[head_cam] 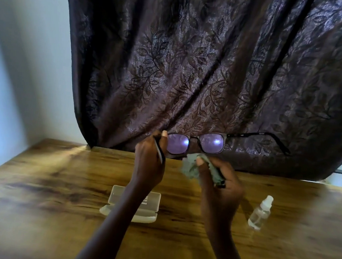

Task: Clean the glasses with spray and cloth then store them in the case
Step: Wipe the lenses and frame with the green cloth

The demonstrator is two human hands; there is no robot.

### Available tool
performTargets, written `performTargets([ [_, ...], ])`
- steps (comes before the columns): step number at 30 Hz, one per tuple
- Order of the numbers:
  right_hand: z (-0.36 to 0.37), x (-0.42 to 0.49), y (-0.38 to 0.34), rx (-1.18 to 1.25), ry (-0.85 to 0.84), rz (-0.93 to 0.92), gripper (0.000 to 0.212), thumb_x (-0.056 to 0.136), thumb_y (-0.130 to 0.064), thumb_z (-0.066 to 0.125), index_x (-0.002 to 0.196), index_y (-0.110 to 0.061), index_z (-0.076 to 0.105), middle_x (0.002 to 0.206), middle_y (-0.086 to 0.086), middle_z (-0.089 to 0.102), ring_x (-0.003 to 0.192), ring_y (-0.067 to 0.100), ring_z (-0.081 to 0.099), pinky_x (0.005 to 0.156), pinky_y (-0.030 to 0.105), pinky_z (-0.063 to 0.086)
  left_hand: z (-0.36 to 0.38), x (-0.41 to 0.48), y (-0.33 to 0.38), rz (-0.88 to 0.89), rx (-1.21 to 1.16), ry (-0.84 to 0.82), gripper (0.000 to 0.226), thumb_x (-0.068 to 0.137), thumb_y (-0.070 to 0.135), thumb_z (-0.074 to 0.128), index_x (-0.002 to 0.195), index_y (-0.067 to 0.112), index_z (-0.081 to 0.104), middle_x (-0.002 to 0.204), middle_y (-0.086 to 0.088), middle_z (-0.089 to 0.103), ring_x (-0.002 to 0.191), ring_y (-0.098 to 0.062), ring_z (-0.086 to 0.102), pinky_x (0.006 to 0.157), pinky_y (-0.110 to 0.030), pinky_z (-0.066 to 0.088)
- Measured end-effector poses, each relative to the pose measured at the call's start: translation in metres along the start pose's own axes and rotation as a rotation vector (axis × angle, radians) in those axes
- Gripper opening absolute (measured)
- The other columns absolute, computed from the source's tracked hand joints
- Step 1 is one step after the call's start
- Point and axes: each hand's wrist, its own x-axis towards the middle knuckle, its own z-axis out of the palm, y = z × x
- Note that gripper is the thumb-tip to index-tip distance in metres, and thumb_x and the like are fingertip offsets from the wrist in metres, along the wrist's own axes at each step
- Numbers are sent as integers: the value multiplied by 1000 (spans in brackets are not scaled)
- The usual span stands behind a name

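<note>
Left hand (149,156) pinches glasses (195,143) by the temple, raised above bench (39,180); right hand (217,178) grips bunched cloth (191,167) just below lenses — wipe lightly, support the frame.

Dark-framed glasses (195,144) with purple-glinting lenses are held upright above the table, one arm unfolded toward 3 o'clock. A crumpled grey-green cloth (193,168) touches their lower rim. The open translucent case (137,204) lies at 7 o'clock, the clear spray bottle (260,213) at 4 o'clock.
</note>
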Motion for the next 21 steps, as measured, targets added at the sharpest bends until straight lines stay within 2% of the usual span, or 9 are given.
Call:
performTargets([
  [3, 5, 9, -9, 86, 41, 3, 11, 79, -20, 66, 85, -30, 63, 72, -14, 66, 65, 1, 64, 54, 13, 49, 4, 2, 4, -33, -46, -36, 32, 89, 3, 42, 61, 18, 37, 48, 19, 24, 45, -1, 40, 43, -4, 25],
  [6, 15, 14, -10, -160, -73, -148, 16, 82, -11, 64, 97, -6, 66, 86, 3, 66, 78, 3, 61, 66, 9, 49, 12, -1, 4, 40, -41, -8, 29, 91, 8, 40, 63, 17, 41, 49, 11, 30, 45, -7, 34, 43, -15, 27],
  [9, 22, 8, -3, -460, -274, -317, 27, 78, 8, 57, 104, 8, 64, 100, 22, 66, 95, 27, 59, 85, 27, 44, 19, -6, 3, -54, -84, -75, 38, 88, 28, 30, 71, 5, 55, 55, -11, 50, 55, -8, 47, 57, -34, 35],
  [11, 22, 0, 1, -614, -325, -422, 33, 75, 4, 51, 105, 10, 63, 103, 23, 66, 101, 30, 53, 84, 37, 50, 18, -7, 3, -105, -66, -99, 56, 91, 39, 29, 85, -6, 61, 72, -24, 62, 70, -26, 57, 71, -34, 36],
  [12, 21, -3, 2, -664, -330, -441, 38, 73, 2, 46, 104, 9, 64, 103, 21, 67, 103, 28, 49, 80, 40, 51, 17, -6, 3, -56, -77, -84, 55, 94, 38, 29, 82, -5, 60, 67, -22, 61, 66, -24, 56, 65, -34, 38],
  [14, 18, -5, 3, -722, -338, -461, 46, 69, -2, 37, 102, 6, 67, 102, 18, 69, 101, 24, 42, 75, 41, 52, 13, -3, 4, 22, -129, -64, 35, 97, 20, 34, 68, 10, 51, 51, 4, 46, 45, -9, 40, 45, -26, 34],
  [15, 16, -5, 3, -743, -341, -479, 46, 68, -3, 36, 101, 5, 68, 100, 17, 69, 99, 24, 41, 73, 39, 52, 11, -1, 6, 18, -123, -57, 31, 95, 11, 36, 65, 14, 45, 50, 11, 37, 41, -5, 33, 44, -19, 31],
  [17, 13, -1, 2, -805, -323, -506, 43, 69, -4, 38, 98, 2, 70, 97, 15, 71, 97, 23, 41, 69, 36, 53, 10, -2, 7, 2, -87, -54, 29, 90, 3, 39, 63, 13, 45, 49, 7, 35, 40, -5, 31, 45, -10, 27],
  [21, 14, 6, -1, -885, -234, -490, 42, 70, -4, 39, 99, 0, 70, 98, 12, 71, 100, 23, 41, 69, 34, 52, 13, -2, 6, -15, -129, -88, 28, 90, 5, 38, 65, 15, 42, 50, 13, 34, 42, -1, 37, 46, -5, 28],
])
